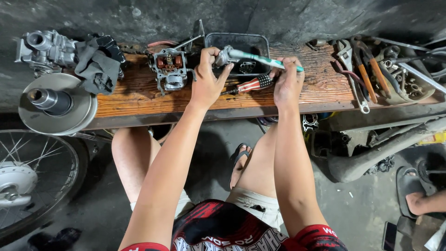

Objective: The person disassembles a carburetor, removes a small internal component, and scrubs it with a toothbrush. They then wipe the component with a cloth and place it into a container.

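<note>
Scrubbing looks to be the step in hand: the left hand point(207, 76) is closed around a small metal part point(225, 56), the right hand point(286, 82) pinches a green-and-white toothbrush point(260, 59) whose head meets it. Both hover over the wooden bench point(320, 90), a carburettor point(169, 69) just left. Next, probably, turning the part for fresh faces.

The spoked wheel point(28, 181) runs off the left edge. The left hand point(207, 76) hides most of the small metal part point(224, 56). The phone point(389, 236) is cut off below.
</note>
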